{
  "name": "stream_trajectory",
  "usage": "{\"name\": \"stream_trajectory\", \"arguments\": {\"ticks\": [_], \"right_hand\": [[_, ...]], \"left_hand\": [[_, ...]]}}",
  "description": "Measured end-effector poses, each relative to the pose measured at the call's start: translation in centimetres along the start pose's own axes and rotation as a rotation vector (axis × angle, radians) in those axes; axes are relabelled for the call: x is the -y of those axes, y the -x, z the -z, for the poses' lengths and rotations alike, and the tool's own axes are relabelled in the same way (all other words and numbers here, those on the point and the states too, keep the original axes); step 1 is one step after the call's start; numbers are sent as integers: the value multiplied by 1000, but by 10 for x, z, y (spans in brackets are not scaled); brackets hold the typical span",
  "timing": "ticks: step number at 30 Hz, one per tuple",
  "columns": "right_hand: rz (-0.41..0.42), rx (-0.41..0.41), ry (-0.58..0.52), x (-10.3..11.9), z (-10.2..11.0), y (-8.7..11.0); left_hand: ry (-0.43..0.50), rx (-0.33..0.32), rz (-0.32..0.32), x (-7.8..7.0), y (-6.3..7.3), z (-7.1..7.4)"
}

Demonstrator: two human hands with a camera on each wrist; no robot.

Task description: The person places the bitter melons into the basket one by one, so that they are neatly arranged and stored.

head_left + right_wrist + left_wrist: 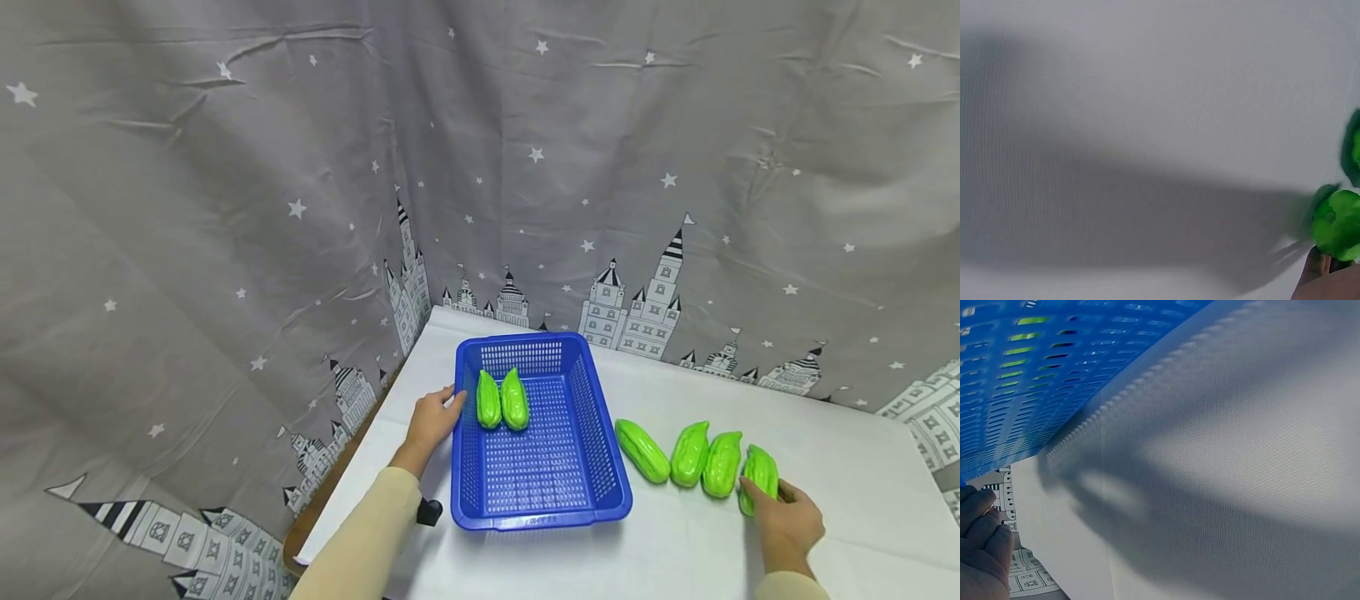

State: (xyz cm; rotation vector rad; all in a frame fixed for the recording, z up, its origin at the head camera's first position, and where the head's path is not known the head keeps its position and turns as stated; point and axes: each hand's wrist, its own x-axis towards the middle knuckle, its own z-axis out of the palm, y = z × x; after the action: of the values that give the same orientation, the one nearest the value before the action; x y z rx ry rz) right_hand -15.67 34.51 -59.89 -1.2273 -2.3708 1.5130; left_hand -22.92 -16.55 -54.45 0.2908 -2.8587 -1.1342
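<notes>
- The right grip (pixel 787 521) is drawn narrow around one green gourd (pixel 762 475), with the thumb on the gourd's left side and the other fingers around on the right.
- Seen from the right wrist, the rounded end of that held gourd sits just above the fingertips (pixel 1315 265); whether it rests on the desk (pixel 675 550) or is lifted off it, I cannot tell.
- Just left of the right grip, a slim gap away from the held gourd, lies the nearest loose gourd (pixel 722 465); a middle gourd (pixel 689 454) leans against its far side.
- Farthest left in that row, a slanted gourd (pixel 642 451) points its upper end toward the basket (pixel 540 522).
- The left grip (pixel 433 423) is narrow too, holding the basket's left rim, its thumb at the edge and its fingers along the outer side.
- Just right of the left grip, inside the basket, a pair of gourds (pixel 515 402) lies side by side along the left wall.
- Beyond both grips hangs a grey curtain (pixel 525 200) printed with stars and castles.
</notes>
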Motion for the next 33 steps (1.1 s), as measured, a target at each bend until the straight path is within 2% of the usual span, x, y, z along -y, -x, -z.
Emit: {"name": "stream_trajectory", "arguments": {"ticks": [4, 12, 20, 27, 33], "right_hand": [[-10, 9, -3, 9, 6, 0], [16, -16, -23, 43, 19, -9], [19, -9, -9, 55, 18, -8], [59, 33, -33, 89, 5, 0], [126, 121, -33, 125, -27, 19]], "left_hand": [[2, 0, -1, 1, -2, -1], [-1, -2, 3, 1, -2, 0], [5, 6, 6, 0, -1, -1], [1, 1, -1, 0, -1, -2], [4, -11, -11, 0, -1, -3]]}}
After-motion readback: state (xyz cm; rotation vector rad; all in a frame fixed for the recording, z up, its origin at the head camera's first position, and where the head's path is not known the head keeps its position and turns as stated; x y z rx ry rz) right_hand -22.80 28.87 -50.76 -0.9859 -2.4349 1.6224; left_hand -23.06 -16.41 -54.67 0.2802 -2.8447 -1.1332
